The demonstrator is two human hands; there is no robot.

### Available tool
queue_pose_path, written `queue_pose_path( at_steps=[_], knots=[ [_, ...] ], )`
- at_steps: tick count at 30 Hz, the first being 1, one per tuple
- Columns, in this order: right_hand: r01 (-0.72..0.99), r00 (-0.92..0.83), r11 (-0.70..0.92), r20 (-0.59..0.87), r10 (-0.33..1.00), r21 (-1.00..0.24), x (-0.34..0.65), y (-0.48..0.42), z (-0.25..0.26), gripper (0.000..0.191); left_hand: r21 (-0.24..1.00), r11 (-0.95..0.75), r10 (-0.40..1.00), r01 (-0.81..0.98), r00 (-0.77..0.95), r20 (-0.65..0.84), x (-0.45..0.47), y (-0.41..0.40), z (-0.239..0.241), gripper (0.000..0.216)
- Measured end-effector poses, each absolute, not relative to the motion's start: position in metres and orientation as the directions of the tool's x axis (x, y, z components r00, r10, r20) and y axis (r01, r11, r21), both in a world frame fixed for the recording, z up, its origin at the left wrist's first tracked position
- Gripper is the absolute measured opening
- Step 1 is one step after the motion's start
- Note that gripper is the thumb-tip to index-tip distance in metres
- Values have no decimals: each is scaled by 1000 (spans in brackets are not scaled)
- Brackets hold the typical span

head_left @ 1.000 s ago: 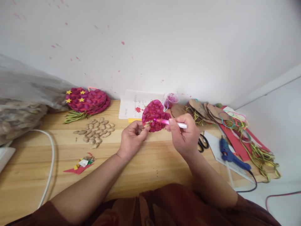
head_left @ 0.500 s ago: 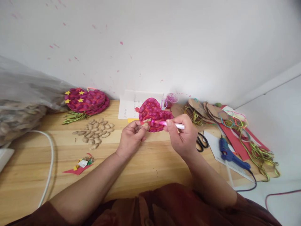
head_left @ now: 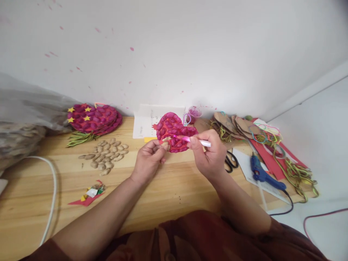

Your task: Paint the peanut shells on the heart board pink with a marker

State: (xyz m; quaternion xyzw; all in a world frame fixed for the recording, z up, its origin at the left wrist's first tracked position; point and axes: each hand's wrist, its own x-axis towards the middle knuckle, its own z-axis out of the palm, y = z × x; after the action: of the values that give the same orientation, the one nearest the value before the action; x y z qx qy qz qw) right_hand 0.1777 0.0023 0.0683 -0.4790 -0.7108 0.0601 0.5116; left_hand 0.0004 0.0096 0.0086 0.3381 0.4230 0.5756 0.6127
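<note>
My left hand pinches the lower left edge of a red heart-shaped piece covered with peanuts, held up above the table. Most of its peanuts are bright magenta; a couple near my left fingertips are still bare tan, such as this peanut. In my right hand is a paintbrush with a white handle and a magenta end. Its tip meets the heart near the unpainted peanuts. A purple loop sticks out at the heart's top.
Loose peanuts and paper scraps lie at left, near finished peanut decorations and a bag of peanuts. Behind the heart stands a paint cup. Scissors, a blue glue gun, cardboard shapes and green cords are at right.
The brush tip has shifted slightly across the peanuts, and my right hand has tilted a little. The whole view has drifted slightly; my left hand keeps its hold on the heart.
</note>
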Motion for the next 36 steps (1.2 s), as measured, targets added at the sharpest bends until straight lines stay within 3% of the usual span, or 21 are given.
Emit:
queue_pose_path(
  at_steps=[19, 36],
  knots=[
    [660, -131, 598, 714, 687, -455, 172, 2, 68, 8, 943, 96, 992, -320, -50, -118, 1, 8, 12, 33],
    [668, -88, 535, 659, 747, -518, 174, 3, 68, 11, 946, 103, 991, -307, -52, -125, 1, 8, 11, 36]
  ],
)
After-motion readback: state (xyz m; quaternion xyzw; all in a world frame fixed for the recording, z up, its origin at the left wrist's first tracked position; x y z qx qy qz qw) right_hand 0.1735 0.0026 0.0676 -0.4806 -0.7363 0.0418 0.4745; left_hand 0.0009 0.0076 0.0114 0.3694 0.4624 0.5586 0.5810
